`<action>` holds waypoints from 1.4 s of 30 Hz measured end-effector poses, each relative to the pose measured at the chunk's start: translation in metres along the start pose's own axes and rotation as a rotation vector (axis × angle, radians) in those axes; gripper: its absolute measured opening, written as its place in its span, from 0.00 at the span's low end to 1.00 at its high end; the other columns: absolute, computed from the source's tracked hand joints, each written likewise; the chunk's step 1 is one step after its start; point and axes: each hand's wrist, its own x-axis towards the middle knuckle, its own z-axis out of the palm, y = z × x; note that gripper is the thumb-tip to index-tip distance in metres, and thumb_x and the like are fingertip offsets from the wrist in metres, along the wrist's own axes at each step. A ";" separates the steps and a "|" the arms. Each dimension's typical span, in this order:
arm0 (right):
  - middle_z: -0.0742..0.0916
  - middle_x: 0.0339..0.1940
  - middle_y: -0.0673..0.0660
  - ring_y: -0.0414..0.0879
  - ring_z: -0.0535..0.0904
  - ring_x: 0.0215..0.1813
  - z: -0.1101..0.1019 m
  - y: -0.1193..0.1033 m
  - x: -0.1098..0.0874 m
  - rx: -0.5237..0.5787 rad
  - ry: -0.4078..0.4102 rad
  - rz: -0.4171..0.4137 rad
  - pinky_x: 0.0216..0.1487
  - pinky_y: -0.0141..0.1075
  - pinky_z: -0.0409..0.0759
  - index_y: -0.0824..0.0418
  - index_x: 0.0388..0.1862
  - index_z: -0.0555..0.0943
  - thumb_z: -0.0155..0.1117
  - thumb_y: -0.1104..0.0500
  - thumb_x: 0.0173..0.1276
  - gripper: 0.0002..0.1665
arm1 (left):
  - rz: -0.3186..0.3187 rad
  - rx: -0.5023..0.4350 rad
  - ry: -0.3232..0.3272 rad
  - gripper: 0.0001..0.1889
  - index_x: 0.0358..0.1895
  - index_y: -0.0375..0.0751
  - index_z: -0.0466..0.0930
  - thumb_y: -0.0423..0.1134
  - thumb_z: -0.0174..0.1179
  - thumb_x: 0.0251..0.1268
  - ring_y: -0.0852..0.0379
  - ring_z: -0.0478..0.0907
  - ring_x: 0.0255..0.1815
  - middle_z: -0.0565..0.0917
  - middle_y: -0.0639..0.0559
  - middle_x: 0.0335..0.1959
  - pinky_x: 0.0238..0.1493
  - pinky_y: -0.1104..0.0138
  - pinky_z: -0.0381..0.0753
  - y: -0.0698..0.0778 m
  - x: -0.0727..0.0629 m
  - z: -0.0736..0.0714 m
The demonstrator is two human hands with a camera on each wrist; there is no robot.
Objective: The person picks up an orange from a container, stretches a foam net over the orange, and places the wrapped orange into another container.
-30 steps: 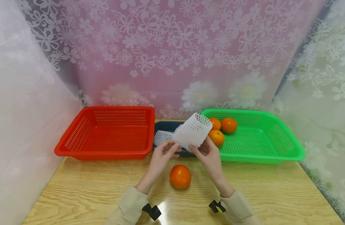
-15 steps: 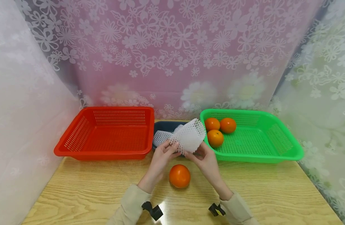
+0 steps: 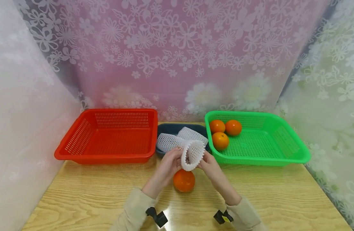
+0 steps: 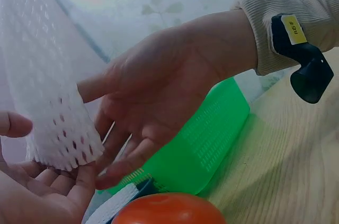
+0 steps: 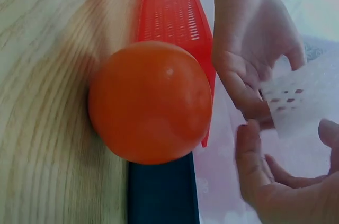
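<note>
A white foam fruit net (image 3: 193, 155) is held up between my hands, its wide mouth tipped toward me. My left hand (image 3: 171, 160) grips its left side; in the left wrist view, curled fingers (image 4: 58, 181) support the lower edge. My right hand (image 3: 211, 165) holds the other side, thumb against the mesh, most fingers hidden behind it in the head view. Just below the net an orange (image 3: 184, 181) sits on the wooden table (image 3: 102, 195). It looms large in the right wrist view, apart from both hands.
At the left stands a red basket (image 3: 107, 157). A green basket (image 3: 260, 162) at the right holds several oranges (image 3: 220, 141). Between them, a dark blue tray (image 3: 169, 127) contains more white foam nets (image 3: 167, 142). A flowered curtain (image 3: 177, 57) hangs behind.
The foam net has come down and nearer to me, above the orange. Its mouth has turned from pointing up and away to facing me. Both hands have kept hold of it.
</note>
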 end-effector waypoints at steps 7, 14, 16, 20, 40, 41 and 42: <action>0.84 0.55 0.67 0.43 0.80 0.47 0.006 0.000 -0.002 -0.093 0.089 0.038 0.48 0.31 0.81 0.73 0.65 0.74 0.57 0.65 0.76 0.22 | 0.034 0.091 -0.010 0.22 0.66 0.28 0.72 0.41 0.46 0.82 0.58 0.75 0.50 0.79 0.53 0.51 0.55 0.67 0.77 -0.004 0.001 0.004; 0.83 0.57 0.59 0.38 0.79 0.51 0.003 0.000 -0.004 0.118 0.100 0.052 0.54 0.29 0.78 0.75 0.67 0.71 0.54 0.69 0.74 0.24 | 0.014 0.050 -0.035 0.23 0.69 0.28 0.68 0.41 0.50 0.81 0.59 0.79 0.48 0.80 0.50 0.52 0.53 0.70 0.81 -0.002 -0.001 0.004; 0.84 0.56 0.54 0.37 0.80 0.52 0.001 0.000 -0.006 0.220 0.041 0.075 0.56 0.29 0.78 0.77 0.69 0.68 0.51 0.67 0.77 0.25 | -0.001 0.043 -0.056 0.23 0.69 0.29 0.67 0.42 0.50 0.81 0.59 0.79 0.49 0.80 0.50 0.52 0.53 0.69 0.81 -0.003 -0.002 0.002; 0.85 0.51 0.46 0.37 0.81 0.52 -0.004 0.001 -0.010 0.430 -0.068 0.086 0.58 0.30 0.78 0.69 0.66 0.73 0.47 0.60 0.83 0.20 | -0.031 0.039 -0.075 0.25 0.71 0.30 0.65 0.43 0.49 0.82 0.60 0.81 0.48 0.80 0.51 0.52 0.51 0.70 0.82 -0.005 -0.005 -0.001; 0.87 0.36 0.44 0.35 0.83 0.38 -0.006 0.050 -0.028 0.423 -0.091 0.286 0.42 0.30 0.82 0.56 0.49 0.78 0.44 0.59 0.83 0.12 | -0.125 0.217 0.143 0.18 0.52 0.35 0.79 0.48 0.57 0.76 0.61 0.78 0.38 0.80 0.53 0.38 0.39 0.70 0.78 -0.023 -0.025 -0.022; 0.87 0.35 0.44 0.35 0.83 0.38 -0.005 0.051 -0.028 0.417 -0.091 0.293 0.41 0.30 0.82 0.59 0.51 0.77 0.44 0.59 0.83 0.13 | -0.123 0.218 0.155 0.17 0.51 0.36 0.79 0.48 0.58 0.76 0.61 0.78 0.37 0.80 0.54 0.38 0.39 0.70 0.78 -0.025 -0.025 -0.022; 0.87 0.35 0.45 0.35 0.83 0.37 -0.004 0.052 -0.028 0.413 -0.093 0.296 0.40 0.30 0.82 0.62 0.52 0.76 0.43 0.60 0.83 0.13 | -0.120 0.222 0.168 0.16 0.50 0.36 0.80 0.47 0.58 0.75 0.61 0.78 0.37 0.80 0.54 0.37 0.39 0.70 0.78 -0.026 -0.026 -0.023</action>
